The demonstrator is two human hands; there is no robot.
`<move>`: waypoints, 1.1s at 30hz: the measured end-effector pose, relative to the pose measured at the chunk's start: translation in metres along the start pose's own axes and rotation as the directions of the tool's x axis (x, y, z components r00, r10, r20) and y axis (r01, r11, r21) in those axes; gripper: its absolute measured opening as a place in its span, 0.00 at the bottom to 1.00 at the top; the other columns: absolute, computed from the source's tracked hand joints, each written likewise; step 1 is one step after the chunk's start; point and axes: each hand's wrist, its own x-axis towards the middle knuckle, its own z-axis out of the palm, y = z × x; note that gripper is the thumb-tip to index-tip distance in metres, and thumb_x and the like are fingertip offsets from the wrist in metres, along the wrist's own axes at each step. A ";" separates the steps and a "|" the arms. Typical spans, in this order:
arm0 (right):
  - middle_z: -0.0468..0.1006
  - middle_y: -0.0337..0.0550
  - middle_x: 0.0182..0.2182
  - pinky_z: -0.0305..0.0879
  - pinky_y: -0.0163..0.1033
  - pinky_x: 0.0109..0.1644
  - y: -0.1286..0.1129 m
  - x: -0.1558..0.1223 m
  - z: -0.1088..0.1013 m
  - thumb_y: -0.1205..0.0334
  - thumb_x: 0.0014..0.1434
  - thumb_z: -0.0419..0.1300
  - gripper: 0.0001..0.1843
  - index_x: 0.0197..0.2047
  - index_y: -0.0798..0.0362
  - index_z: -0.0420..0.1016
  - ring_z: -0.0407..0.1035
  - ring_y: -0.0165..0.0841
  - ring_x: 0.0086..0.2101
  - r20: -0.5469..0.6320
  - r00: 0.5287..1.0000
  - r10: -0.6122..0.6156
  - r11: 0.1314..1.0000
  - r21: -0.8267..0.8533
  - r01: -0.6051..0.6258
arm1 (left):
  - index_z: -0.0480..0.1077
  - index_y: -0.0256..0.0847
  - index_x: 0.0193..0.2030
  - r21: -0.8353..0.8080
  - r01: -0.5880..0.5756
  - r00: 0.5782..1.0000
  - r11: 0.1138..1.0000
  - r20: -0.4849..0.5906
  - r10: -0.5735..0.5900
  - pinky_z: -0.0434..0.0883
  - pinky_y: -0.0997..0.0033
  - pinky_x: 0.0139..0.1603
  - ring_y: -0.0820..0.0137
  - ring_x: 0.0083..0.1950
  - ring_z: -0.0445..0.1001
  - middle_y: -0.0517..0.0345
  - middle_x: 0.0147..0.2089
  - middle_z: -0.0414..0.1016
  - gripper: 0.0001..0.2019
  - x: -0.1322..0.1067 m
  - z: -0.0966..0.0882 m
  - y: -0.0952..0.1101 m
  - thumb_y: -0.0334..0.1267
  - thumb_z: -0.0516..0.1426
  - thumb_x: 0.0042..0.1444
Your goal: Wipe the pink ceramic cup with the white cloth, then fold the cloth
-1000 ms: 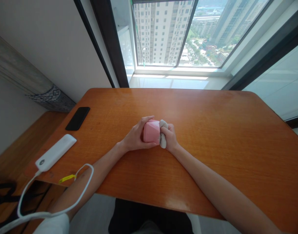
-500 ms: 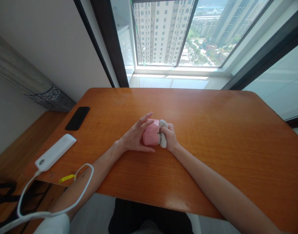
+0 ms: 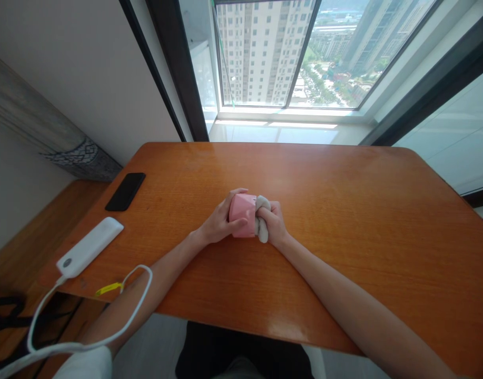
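Just above the wooden table, my left hand (image 3: 221,221) is wrapped round a pink cup-like container (image 3: 243,216) with flat facets. Its thumb lies across the near side and its fingers pass over the far side. The container is tipped on its side, its right end facing my other hand. Bunched at that end is a light grey cloth (image 3: 262,229), and my right hand (image 3: 275,223) is closed on it. Whether part of the cloth sits inside the container is hidden.
Left on the table (image 3: 363,226) lie a black phone (image 3: 125,191) and a white power bank (image 3: 90,247). A white cable (image 3: 140,305) with a yellow tag (image 3: 109,288) loops over my left forearm. A window (image 3: 265,58) stands beyond the table.
My left hand's fingers, spread loosely before, have closed round the pink container, and its thumb has come up onto the near side. Container and cloth have shifted slightly left.
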 end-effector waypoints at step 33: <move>0.67 0.33 0.11 0.48 0.32 0.18 0.002 0.002 0.000 0.58 0.46 0.63 0.14 0.15 0.49 0.67 0.55 0.25 0.14 0.023 0.999 0.027 0.999 0.027 -0.027 | 0.48 0.50 0.85 -0.009 -0.129 0.992 0.992 -0.010 0.129 0.72 0.40 0.75 0.43 0.75 0.72 0.35 0.81 0.61 0.52 -0.002 -0.001 -0.008 0.70 0.65 0.64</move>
